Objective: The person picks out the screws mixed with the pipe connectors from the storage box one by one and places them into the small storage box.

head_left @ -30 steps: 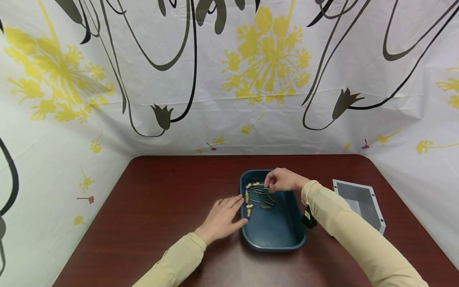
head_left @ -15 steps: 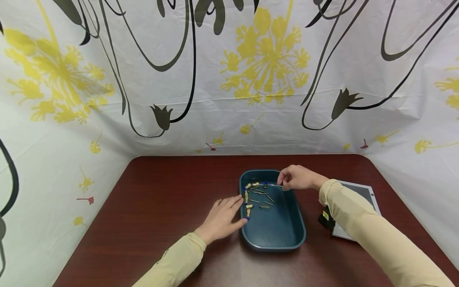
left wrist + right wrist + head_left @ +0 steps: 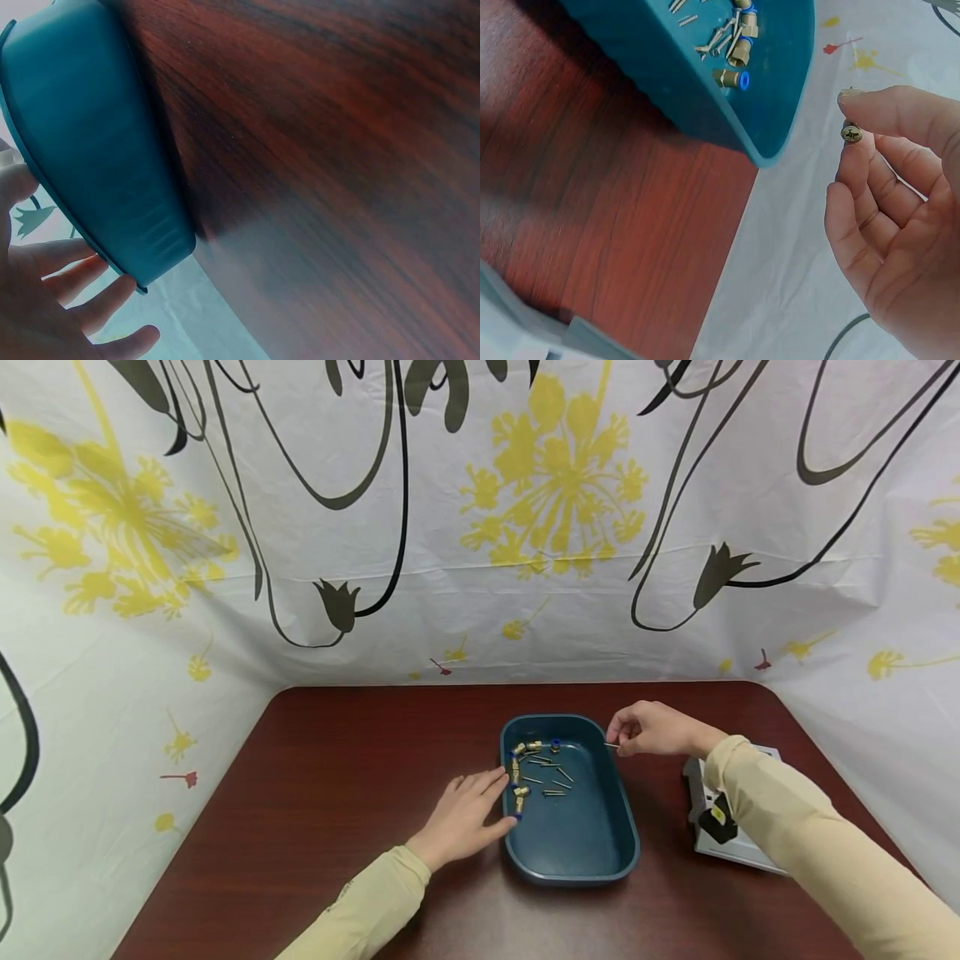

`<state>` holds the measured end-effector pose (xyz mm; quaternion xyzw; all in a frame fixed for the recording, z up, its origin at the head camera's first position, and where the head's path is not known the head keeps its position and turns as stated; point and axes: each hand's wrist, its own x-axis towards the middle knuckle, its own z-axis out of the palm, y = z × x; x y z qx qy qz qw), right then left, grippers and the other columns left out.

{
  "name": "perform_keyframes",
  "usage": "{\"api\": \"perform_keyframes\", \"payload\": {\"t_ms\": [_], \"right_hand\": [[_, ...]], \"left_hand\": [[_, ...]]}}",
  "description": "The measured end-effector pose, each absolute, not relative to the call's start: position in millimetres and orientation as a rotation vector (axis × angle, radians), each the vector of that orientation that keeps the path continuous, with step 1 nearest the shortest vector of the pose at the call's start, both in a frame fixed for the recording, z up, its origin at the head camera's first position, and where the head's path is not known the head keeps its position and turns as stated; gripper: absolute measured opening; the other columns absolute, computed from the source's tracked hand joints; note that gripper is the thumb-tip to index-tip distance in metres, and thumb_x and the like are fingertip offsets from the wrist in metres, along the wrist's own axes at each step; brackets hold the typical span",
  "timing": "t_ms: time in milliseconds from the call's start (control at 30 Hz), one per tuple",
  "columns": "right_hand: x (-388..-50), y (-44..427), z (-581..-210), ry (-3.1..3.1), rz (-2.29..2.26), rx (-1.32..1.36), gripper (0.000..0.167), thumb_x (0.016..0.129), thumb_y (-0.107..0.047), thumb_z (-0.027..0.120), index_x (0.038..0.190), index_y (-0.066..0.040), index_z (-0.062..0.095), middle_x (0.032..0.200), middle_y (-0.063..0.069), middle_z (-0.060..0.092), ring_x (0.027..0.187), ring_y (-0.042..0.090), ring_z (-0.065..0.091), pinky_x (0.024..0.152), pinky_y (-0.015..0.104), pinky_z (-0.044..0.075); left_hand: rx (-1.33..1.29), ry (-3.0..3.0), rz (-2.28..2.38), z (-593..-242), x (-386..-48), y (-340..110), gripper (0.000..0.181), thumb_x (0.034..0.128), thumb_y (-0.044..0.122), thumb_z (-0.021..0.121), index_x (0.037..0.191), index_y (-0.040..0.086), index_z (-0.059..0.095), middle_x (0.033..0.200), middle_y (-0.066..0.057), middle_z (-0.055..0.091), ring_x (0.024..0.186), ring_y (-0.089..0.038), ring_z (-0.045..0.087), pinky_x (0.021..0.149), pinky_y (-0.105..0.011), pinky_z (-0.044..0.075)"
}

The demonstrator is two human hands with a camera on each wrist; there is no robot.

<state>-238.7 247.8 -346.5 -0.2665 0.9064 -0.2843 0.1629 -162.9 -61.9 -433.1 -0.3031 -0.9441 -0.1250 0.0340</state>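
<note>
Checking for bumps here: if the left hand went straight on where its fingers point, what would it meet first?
Likely the blue tray, at its left rim, which the left hand seems to touch. Past that, brass fittings would probably come next, though depth is unclear.

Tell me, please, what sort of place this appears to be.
Probably a makeshift small-parts workstation: a wood-grain table stands before a flower-printed sheet, and a blue tray on it holds screws and brass-colored fittings.
</note>
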Motion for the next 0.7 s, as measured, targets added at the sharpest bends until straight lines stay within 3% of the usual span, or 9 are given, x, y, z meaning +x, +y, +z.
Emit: {"api": "perform_keyframes", "payload": {"t_ms": [533,700], "right_hand": [[-232,289,-338,2.603,-0.857,-0.670,0.009,0.077,-0.005,0.063,0.085,-0.006,0.060,0.067,0.002,0.052,0.060,0.014,0.050,0.051,0.027,0.041],[-229,303,-337,2.615,-0.846,-0.657,0.009,0.078,-0.006,0.062,0.086,-0.005,0.060,0.067,0.002,0.053,0.062,0.015,0.052,0.056,0.029,0.045]], "left_hand": [[-0.955,-2.884,-0.405,-433,-163,-63,0.063,0.0849,0.047,0.050,0.133,0.008,0.040,0.136,-0.005,0.035,0.121,-0.021,0.034,0.094,-0.046,0.028],[-0.956,-2.901,-0.393,-432,-162,-64,0.064,0.0857,0.049,0.047,0.134,0.009,0.039,0.137,-0.004,0.034,0.122,-0.020,0.033,0.095,-0.045,0.027]]}}
